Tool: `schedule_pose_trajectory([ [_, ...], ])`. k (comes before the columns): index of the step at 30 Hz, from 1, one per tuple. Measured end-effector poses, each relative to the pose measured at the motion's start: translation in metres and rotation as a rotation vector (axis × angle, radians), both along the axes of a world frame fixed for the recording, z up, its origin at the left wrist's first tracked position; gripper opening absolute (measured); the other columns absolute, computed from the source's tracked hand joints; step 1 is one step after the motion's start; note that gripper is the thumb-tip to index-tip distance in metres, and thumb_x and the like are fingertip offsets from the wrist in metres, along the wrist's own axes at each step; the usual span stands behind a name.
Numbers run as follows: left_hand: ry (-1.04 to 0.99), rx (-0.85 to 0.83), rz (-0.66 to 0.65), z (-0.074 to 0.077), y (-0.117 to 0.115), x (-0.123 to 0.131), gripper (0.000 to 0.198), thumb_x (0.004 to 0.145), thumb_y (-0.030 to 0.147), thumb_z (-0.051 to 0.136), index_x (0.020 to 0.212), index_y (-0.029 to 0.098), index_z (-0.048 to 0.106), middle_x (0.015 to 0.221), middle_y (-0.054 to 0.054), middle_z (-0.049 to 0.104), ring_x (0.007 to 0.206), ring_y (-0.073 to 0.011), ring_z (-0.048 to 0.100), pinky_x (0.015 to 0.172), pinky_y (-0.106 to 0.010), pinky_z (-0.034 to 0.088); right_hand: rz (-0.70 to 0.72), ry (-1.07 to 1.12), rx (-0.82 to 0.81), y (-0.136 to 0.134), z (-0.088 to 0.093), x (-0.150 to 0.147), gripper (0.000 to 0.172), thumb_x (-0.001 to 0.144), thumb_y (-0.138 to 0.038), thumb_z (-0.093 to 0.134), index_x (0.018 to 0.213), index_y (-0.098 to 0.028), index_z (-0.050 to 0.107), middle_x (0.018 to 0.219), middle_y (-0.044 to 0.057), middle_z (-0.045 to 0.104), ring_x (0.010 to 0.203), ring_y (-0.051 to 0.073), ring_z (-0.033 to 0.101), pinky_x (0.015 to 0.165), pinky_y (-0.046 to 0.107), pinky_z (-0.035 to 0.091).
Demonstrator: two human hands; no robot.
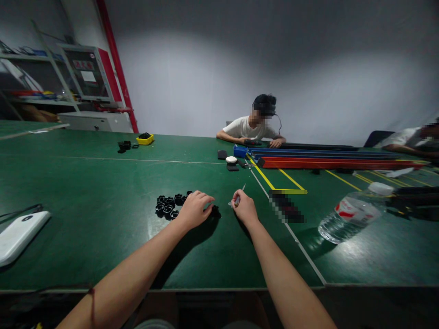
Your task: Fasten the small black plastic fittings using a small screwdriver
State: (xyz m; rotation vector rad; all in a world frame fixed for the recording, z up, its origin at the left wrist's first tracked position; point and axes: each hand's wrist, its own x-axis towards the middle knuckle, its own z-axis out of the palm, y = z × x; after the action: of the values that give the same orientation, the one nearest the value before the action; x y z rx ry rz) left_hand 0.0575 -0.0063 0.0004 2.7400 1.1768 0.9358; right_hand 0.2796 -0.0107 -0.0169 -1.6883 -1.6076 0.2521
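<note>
My left hand rests on the green table with its fingers curled over a small black part. Just left of it lies a cluster of several similar black parts. My right hand is closed around a thin tool whose metal tip points up and away. The two hands are about a hand's width apart, with the tool's lower end aimed toward the black part.
A clear water bottle lies on its side at the right. A white device sits at the left edge. Across the table a person works near long red and blue rails. A yellow tray stands far left.
</note>
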Motion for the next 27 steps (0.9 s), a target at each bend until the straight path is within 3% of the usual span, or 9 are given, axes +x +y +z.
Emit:
schedule_pose_trajectory([
  [3,-0.032,0.03,-0.024,-0.001,0.001,0.001,0.017,0.09,0.021,0.062,0.104,0.02,0.071,0.1,-0.006,0.074,0.097,-0.0242,0.061,0.088,-0.039,0.048,0.093,0.223,0.077,0.002,0.001,-0.005,0.015,0.071,-0.021,0.066,0.073,-0.023,0.051,0.072,0.001,0.066,0.066,0.018,0.059,0.065,0.028,0.042],
  [8,-0.107,0.091,-0.077,0.001,0.0,0.003,0.022,0.088,0.025,0.068,0.11,0.019,0.069,0.102,-0.007,0.072,0.098,-0.0236,0.06,0.088,-0.038,0.049,0.312,0.779,0.007,-0.005,0.008,-0.024,0.037,0.059,-0.033,0.082,0.072,-0.022,0.049,0.068,-0.001,0.065,0.063,0.015,0.059,0.062,0.026,0.044],
  [12,-0.124,0.169,-0.139,0.002,-0.001,0.004,0.024,0.088,0.029,0.07,0.11,0.021,0.071,0.102,-0.007,0.072,0.095,-0.0221,0.06,0.086,-0.037,0.049,0.401,1.051,-0.159,-0.016,0.017,-0.037,0.045,0.054,-0.032,0.087,0.073,-0.021,0.047,0.067,-0.005,0.064,0.046,0.007,0.045,0.043,0.019,0.028],
  [20,-0.214,0.321,-0.183,0.003,-0.002,0.005,0.016,0.092,0.033,0.065,0.1,0.024,0.076,0.09,-0.003,0.074,0.081,-0.0165,0.059,0.075,-0.03,0.048,0.539,1.211,-0.278,-0.024,0.025,-0.04,0.044,0.053,-0.022,0.085,0.072,-0.021,0.046,0.055,-0.01,0.054,0.038,0.003,0.033,0.038,0.017,0.02],
  [27,-0.222,0.34,-0.21,0.004,-0.002,0.004,0.015,0.093,0.03,0.064,0.094,0.025,0.078,0.088,-0.002,0.075,0.078,-0.0148,0.06,0.072,-0.027,0.05,0.5,1.169,-0.253,-0.021,0.023,-0.039,0.045,0.05,-0.023,0.087,0.067,-0.021,0.046,0.052,-0.009,0.052,0.037,0.003,0.034,0.037,0.016,0.021],
])
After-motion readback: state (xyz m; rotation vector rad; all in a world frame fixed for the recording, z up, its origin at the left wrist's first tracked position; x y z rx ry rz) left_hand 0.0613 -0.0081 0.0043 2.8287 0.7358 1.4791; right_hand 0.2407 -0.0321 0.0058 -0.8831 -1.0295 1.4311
